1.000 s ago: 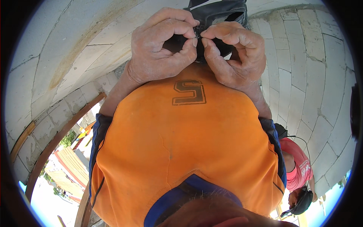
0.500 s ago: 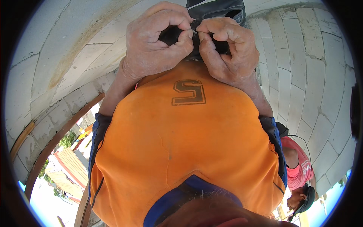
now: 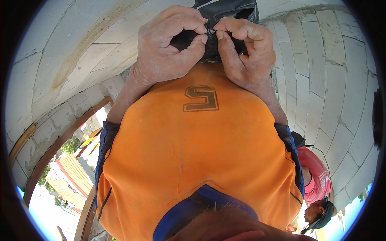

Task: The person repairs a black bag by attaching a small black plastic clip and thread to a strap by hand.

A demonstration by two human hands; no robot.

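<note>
Pale block walls (image 3: 321,80) of large, light grey masonry units fill the upper and right parts of the view, their mortar joints bending with the lens; a brownish stain streaks the blocks at the upper left; a wooden frame (image 3: 60,144) of an opening curves along the lower left, and through it corrugated roofs (image 3: 66,176) and some green foliage lie in bright daylight outside.

The middle of the view is taken up by the person's own orange shirt (image 3: 193,160), with dark blue side panels and collar; it hides whatever floor or ground lies beneath.

Above the shirt's hem, both hands meet at a black fabric item (image 3: 225,16), perhaps a pouch or the waist of a garment; the left hand (image 3: 167,48) has its fingers curled and pinched on the item's left part; the right hand (image 3: 245,52) has thumb and fingers pinched on its right part; the fingertips of the two hands nearly touch at a small piece in the centre, too small to identify.

The black item is cut off by the top edge and mostly covered by the hands, so its kind cannot be told for certain.

At the lower right, another person in a pink shirt (image 3: 315,172) with a dark cap is partly hidden behind the orange shirt and clipped by the dark rim.
</note>
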